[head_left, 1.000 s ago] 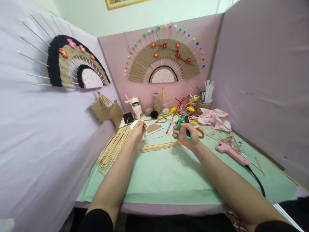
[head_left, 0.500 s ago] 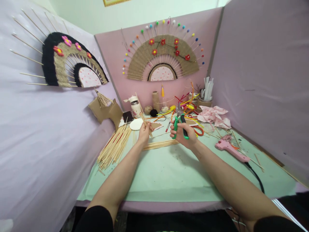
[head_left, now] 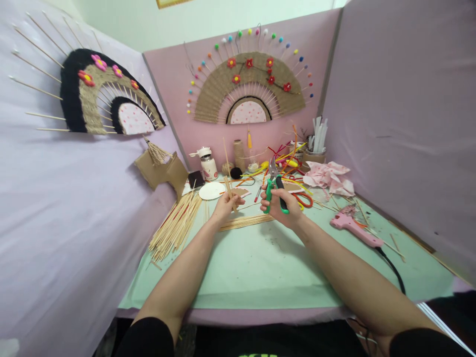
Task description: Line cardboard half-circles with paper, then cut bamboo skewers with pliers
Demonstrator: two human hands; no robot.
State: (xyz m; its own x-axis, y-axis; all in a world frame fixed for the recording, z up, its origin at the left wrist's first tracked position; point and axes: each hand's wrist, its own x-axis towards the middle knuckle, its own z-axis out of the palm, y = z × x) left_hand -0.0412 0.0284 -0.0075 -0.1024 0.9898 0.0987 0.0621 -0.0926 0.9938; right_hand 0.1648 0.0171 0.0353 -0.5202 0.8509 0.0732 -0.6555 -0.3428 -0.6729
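My left hand (head_left: 224, 207) is closed around a few thin wooden sticks (head_left: 228, 184) that point upward, one reaching higher than the others. Green-handled pruning shears (head_left: 273, 173) are in my right hand (head_left: 285, 207), blades up and apart. A gap separates the two hands. Below and between them, a row of long sticks (head_left: 247, 222) lies across the green table (head_left: 241, 267). Just beyond my left hand lie a white oval piece (head_left: 211, 191) and a piece of cardboard (head_left: 241, 193).
At the left is a large pile of sticks (head_left: 176, 225). A pink glue gun (head_left: 356, 230) with a black cord lies at the right. Behind stand a white bottle (head_left: 208, 166), a twine spool (head_left: 238, 154) and pipe cleaners (head_left: 293, 161). Crumpled pink cloth (head_left: 330, 177) is at the back right.
The sticks in my left hand have turned more upright and spread slightly apart, and its fingers have shifted. My right hand still holds the shears, almost unmoved. The view has shifted slightly.
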